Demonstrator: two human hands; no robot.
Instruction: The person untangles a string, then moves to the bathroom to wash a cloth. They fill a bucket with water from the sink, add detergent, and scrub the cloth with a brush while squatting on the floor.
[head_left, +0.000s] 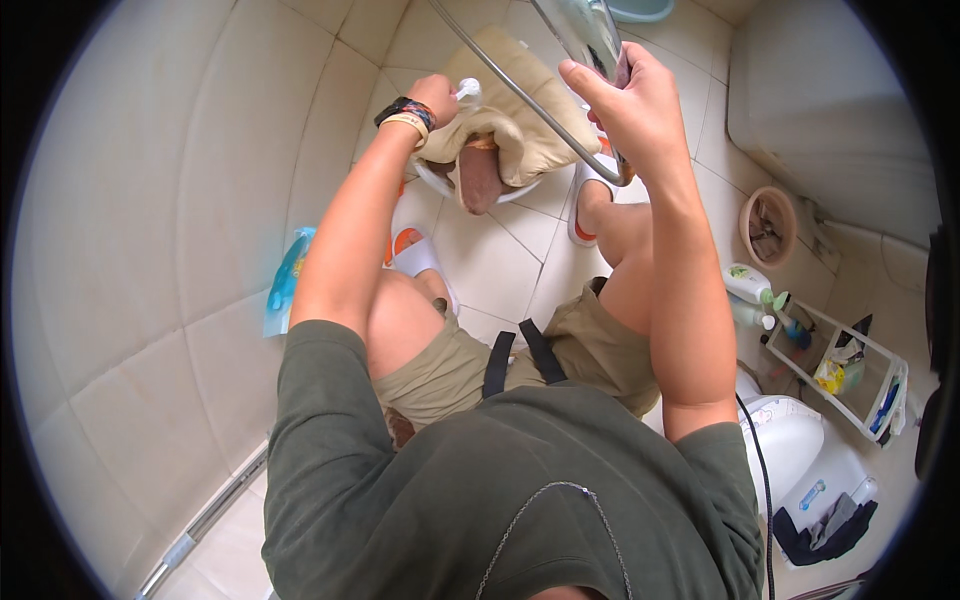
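My left hand is closed around a small white plastic item, whose exact kind I cannot tell. Just below it lies a beige padded fabric article, with a rounded brown part sticking out of its folded opening. This bundle rests over a round white basin on the tiled floor, between my feet. In my right hand is a shiny metal shower head, held up right of the bundle. Its metal hose curves across in front of the beige fabric.
A tiled wall and a blue plastic pouch are on the left. To the right are a pink bin, pump bottles, a white rack and a toilet. A light-blue basin stands at the top.
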